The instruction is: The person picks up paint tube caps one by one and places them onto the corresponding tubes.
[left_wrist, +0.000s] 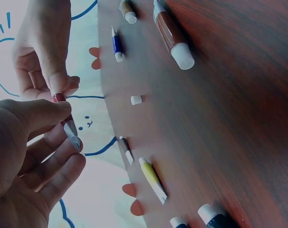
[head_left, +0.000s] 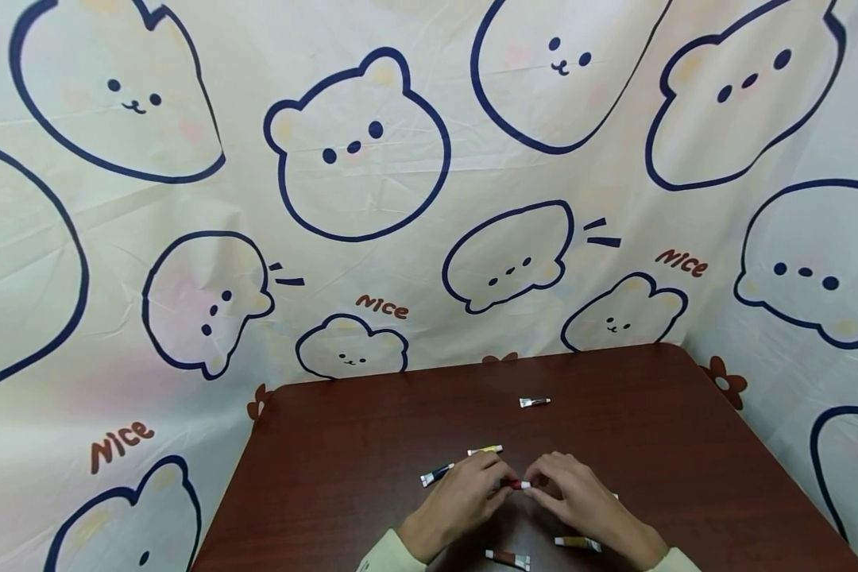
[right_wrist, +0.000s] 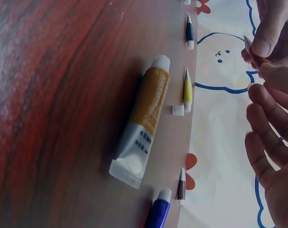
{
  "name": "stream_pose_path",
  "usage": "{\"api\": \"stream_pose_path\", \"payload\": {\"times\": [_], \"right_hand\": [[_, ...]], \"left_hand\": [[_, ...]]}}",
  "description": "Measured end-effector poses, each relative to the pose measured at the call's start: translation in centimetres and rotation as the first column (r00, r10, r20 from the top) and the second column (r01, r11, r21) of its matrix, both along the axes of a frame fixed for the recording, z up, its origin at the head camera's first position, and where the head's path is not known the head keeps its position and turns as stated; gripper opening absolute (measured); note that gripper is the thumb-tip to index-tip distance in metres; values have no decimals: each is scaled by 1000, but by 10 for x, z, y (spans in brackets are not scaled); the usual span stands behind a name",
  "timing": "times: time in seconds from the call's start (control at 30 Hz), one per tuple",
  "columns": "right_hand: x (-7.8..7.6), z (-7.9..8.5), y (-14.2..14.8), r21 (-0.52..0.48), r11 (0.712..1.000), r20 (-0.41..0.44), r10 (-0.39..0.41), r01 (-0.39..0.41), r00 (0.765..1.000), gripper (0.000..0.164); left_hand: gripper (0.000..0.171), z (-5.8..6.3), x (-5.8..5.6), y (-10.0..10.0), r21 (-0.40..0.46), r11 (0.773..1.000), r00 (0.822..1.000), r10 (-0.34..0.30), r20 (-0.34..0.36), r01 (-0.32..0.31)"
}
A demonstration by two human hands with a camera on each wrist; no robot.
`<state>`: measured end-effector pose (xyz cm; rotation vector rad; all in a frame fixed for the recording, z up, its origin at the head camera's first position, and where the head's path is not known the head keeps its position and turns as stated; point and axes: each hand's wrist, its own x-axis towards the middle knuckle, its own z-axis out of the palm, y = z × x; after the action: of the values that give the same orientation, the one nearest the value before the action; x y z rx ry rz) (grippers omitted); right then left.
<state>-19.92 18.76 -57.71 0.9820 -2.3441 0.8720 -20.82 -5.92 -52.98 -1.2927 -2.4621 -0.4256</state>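
A small red paint tube (head_left: 516, 484) is held between both hands above the table. My left hand (head_left: 465, 491) pinches its body, whose flat silver end shows in the left wrist view. At the tube's other end, my right hand (head_left: 579, 496) pinches with thumb and fingertips, and its remaining fingers are spread. Those fingertips partly hide that end. A loose white cap (left_wrist: 136, 100) lies on the table. Beyond the left hand are a yellow paint tube (head_left: 486, 450) and a dark paint tube (head_left: 436, 475). An ochre paint tube (right_wrist: 151, 104) lies near the right forearm.
The dark reddish-brown table (head_left: 357, 429) meets a curtain (head_left: 372, 191) printed with cartoon animals at its back and sides. A brown paint tube (head_left: 508, 560) lies at the front, a blue one (right_wrist: 158, 211) by the right hand. Another small tube (head_left: 535, 402) lies far back.
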Motion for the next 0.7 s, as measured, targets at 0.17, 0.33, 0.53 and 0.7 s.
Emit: {"api": "stream_pose_path", "payload": {"times": [0.17, 0.33, 0.53, 0.7], "right_hand": [[0, 0, 0, 12, 1000, 61, -19, 18, 998, 19], [1, -2, 0, 11, 999, 118, -41, 40, 992, 11], [1, -2, 3, 29, 999, 78, -41, 39, 996, 26], [0, -2, 3, 28, 999, 13, -33, 32, 999, 33]], "left_hand": [[15, 0, 0, 0, 5, 1000, 1000, -4, -12, 4], [16, -1, -1, 0, 13, 1000, 1000, -1, -18, 2], [17, -2, -1, 0, -5, 1000, 1000, 31, 1, -31], [18, -3, -1, 1, 17, 1000, 999, 17, -50, -17]]}}
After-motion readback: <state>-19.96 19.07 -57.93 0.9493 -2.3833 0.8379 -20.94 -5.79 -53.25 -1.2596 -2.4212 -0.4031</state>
